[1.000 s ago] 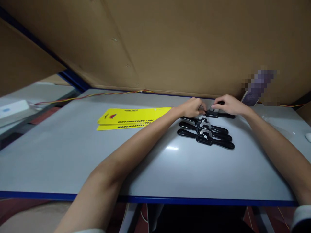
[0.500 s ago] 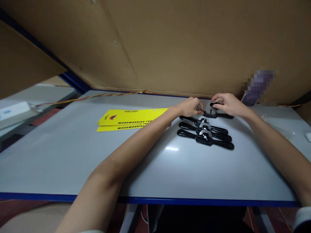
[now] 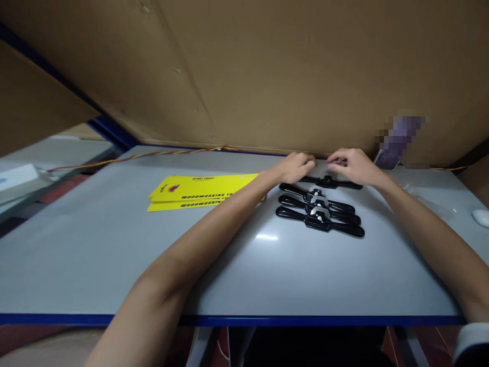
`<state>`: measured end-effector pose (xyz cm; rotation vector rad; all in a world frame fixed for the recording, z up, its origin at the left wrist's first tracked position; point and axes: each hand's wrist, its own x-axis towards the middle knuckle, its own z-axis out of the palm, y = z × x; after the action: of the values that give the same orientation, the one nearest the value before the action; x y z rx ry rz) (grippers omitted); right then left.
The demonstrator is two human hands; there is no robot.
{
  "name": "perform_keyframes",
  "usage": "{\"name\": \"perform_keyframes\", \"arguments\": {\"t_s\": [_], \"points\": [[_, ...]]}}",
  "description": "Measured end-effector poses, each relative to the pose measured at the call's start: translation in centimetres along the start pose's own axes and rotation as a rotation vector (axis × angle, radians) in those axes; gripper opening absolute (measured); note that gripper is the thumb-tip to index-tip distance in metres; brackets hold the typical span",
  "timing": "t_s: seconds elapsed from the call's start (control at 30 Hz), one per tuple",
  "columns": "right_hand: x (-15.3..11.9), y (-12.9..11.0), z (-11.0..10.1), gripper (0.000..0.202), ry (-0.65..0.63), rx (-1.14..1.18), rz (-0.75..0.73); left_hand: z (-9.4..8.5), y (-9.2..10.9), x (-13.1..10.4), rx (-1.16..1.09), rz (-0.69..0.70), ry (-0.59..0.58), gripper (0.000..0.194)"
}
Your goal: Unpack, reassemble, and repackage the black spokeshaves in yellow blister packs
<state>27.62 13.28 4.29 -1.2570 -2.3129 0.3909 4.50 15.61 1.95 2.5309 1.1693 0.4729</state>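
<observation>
Three black two-handled tools with silver metal clamps lie in a row, the nearest black tool [image 3: 318,220] lowest. Behind them lies a further black tool [image 3: 346,183] without a visible silver piece. My left hand [image 3: 296,167] is bent at that tool's left end, its fingers curled together; what they hold, if anything, is hidden. Just above the same tool's right part is my right hand [image 3: 350,164], thumb and fingers apart, with nothing clearly visible between them. Yellow printed cards [image 3: 198,189] lie overlapped left of the tools, partly under my left forearm.
A cardboard wall [image 3: 267,76] rises behind the grey table [image 3: 244,270]. Red and yellow wires [image 3: 153,153] run along its back edge. A phone-like object [image 3: 401,137], partly pixelated, leans at the back right, near clear plastic [image 3: 431,201]. A white box [image 3: 19,182] stands far left.
The small dark piece at my right hand's fingertips no longer shows there. That hand's fingers have spread, and my left hand has drawn slightly back from the rear tool's middle. The view has shifted slightly.
</observation>
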Motion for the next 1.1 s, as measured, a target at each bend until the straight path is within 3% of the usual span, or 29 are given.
{"name": "perform_keyframes", "arguments": {"t_s": [0.17, 0.27, 0.33, 0.5, 0.7, 0.83, 0.97, 1.03, 1.1], "points": [[-0.2, -0.8, -0.3, 0.03, 0.008, 0.02, 0.042, 0.7, -0.1, 0.6, -0.133, 0.109, 0.099, 0.057], [-0.6, -1.6, 0.0, 0.033, -0.025, 0.016, 0.029, 1.0, 0.7, 0.6, -0.303, 0.074, 0.165, 0.068], [-0.8, -1.9, 0.3, 0.031, 0.025, 0.005, -0.012, 1.1, 1.6, 0.5, -0.4, 0.064, 0.238, 0.072], [-0.8, -1.7, 0.7, 0.022, 0.2, -0.084, -0.092, 1.0, 3.5, 0.1, -0.589, 0.061, 0.333, 0.062], [-0.8, -2.4, 0.6, 0.017, 0.212, -0.124, -0.223, 1.0, 3.7, 0.4, -0.726, 0.128, 0.279, 0.048], [-0.9, -2.9, 0.3, 0.017, 0.175, -0.148, -0.187, 0.6, 3.7, 0.2, -0.672, 0.159, 0.251, 0.034], [-0.7, -1.8, -0.7, 0.018, 0.136, -0.121, -0.085, 0.2, 2.7, -0.3, -0.438, -0.049, 0.224, 0.036], [-0.7, -1.0, -1.5, 0.017, 0.079, -0.126, -0.034, 0.4, 2.0, -0.3, -0.291, -0.108, 0.192, 0.032], [-0.7, -0.3, -2.3, 0.016, -0.043, -0.151, -0.021, 0.7, 1.3, -0.1, -0.177, -0.082, 0.156, 0.027]]}}
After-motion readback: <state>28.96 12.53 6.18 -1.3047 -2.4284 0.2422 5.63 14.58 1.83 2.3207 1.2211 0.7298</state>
